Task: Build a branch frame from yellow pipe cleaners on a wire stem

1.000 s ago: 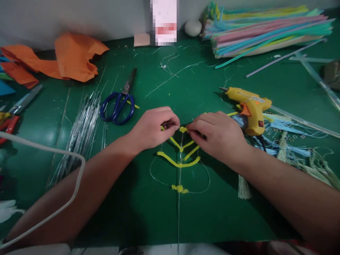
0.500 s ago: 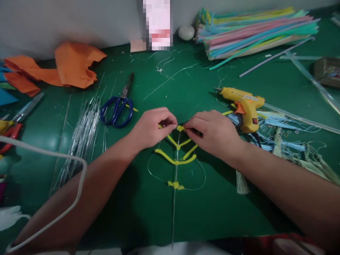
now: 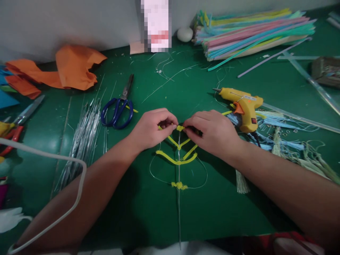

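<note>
Between my hands is a figure of yellow pipe cleaners (image 3: 170, 157) on a thin wire stem (image 3: 179, 209). Its bent yellow arms make V shapes across the stem, and a loop of fine clear thread (image 3: 151, 171) hangs around a curled yellow cluster (image 3: 179, 185) lower down. My left hand (image 3: 156, 128) pinches at the left side of the small yellow knot (image 3: 180, 128) at the top. From the right, my right hand (image 3: 214, 131) pinches at the same knot. The fingertips hide exactly what each grips.
A yellow glue gun (image 3: 247, 108) lies right of my right hand, on blue tassels (image 3: 287, 141). Blue-handled scissors (image 3: 117, 111) and silvery wires (image 3: 82, 138) lie to the left. Further back are orange paper (image 3: 74, 69) and a pipe cleaner bundle (image 3: 255, 33).
The lower end of the wire stem has swung a little to the right, with the yellow cluster and thread loop. Both hands keep their pinch in nearly the same place.
</note>
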A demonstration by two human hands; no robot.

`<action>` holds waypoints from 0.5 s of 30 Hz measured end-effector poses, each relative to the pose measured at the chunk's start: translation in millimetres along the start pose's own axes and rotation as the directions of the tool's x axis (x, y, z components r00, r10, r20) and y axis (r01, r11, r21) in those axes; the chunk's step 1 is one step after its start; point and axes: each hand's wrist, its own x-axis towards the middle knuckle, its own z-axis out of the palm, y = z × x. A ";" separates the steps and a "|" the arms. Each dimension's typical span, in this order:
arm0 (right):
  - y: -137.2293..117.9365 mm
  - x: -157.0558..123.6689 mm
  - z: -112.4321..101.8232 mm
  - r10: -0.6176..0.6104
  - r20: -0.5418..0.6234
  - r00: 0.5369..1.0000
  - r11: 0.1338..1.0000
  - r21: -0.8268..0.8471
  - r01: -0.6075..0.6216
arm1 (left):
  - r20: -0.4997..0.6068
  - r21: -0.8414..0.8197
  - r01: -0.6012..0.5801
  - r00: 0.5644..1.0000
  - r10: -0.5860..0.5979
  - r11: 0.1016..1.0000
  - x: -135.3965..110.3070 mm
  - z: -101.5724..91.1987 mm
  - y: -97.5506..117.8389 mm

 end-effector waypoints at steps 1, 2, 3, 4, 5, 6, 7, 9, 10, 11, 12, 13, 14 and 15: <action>0.0 0.0 -0.2 0.000 0.001 1.000 1.000 0.001 0.000 | 0.001 -0.002 0.005 1.000 -0.005 1.000 0.0 -0.6 0.9; 0.1 -0.1 -0.4 0.000 -0.002 1.000 1.000 0.001 0.000 | 0.004 -0.001 0.012 1.000 -0.012 1.000 0.0 -1.2 1.7; 0.1 -0.1 -0.5 -0.002 -0.004 1.000 1.000 0.002 0.002 | 0.006 0.004 0.021 1.000 -0.021 1.000 0.0 -1.8 2.5; 0.1 -0.1 -0.7 -0.005 -0.005 1.000 1.000 0.004 0.005 | 0.007 0.011 0.030 1.000 -0.030 0.999 0.0 -2.2 3.0; 0.1 -0.1 -0.8 -0.008 -0.006 1.000 1.000 0.007 0.008 | 0.003 0.018 0.039 0.999 -0.039 0.999 0.0 -2.4 3.2; 0.0 -0.1 -0.9 -0.008 -0.009 1.000 1.000 0.011 0.008 | -0.005 0.021 0.048 0.999 -0.047 0.999 0.1 -2.5 3.2; 0.0 -0.2 -1.0 -0.007 -0.011 1.000 1.000 0.015 0.007 | -0.014 0.022 0.055 0.998 -0.054 0.998 0.1 -2.3 3.0; 0.0 -0.3 -1.0 -0.004 -0.016 1.000 1.000 0.021 0.004 | -0.026 0.018 0.062 0.998 -0.062 0.998 0.3 -1.7 2.2; 0.1 -0.4 -1.0 -0.001 -0.016 1.000 1.000 0.022 0.002 | -0.028 0.016 0.063 0.998 -0.063 0.998 0.4 -1.3 1.7; 0.2 -0.5 -1.0 -0.001 -0.014 1.000 1.000 0.025 0.001 | -0.028 0.017 0.062 0.998 -0.062 0.998 0.5 -1.0 1.3; 0.3 -0.6 -1.1 -0.001 -0.010 1.000 1.000 0.028 0.002 | -0.028 0.019 0.062 0.998 -0.062 0.998 0.5 -0.7 1.0; 0.4 -0.7 -1.2 -0.001 -0.008 1.000 1.000 0.031 0.001 | -0.029 0.021 0.063 0.998 -0.062 0.998 0.6 -0.6 0.8; 0.5 -0.7 -1.4 0.001 -0.008 1.000 0.999 0.035 -0.001 | -0.032 0.022 0.064 0.997 -0.063 0.998 0.6 -0.6 0.7; 0.6 -0.8 -1.6 0.003 -0.010 1.000 0.999 0.039 -0.002 | -0.035 0.021 0.066 0.997 -0.065 0.998 0.6 -0.6 0.6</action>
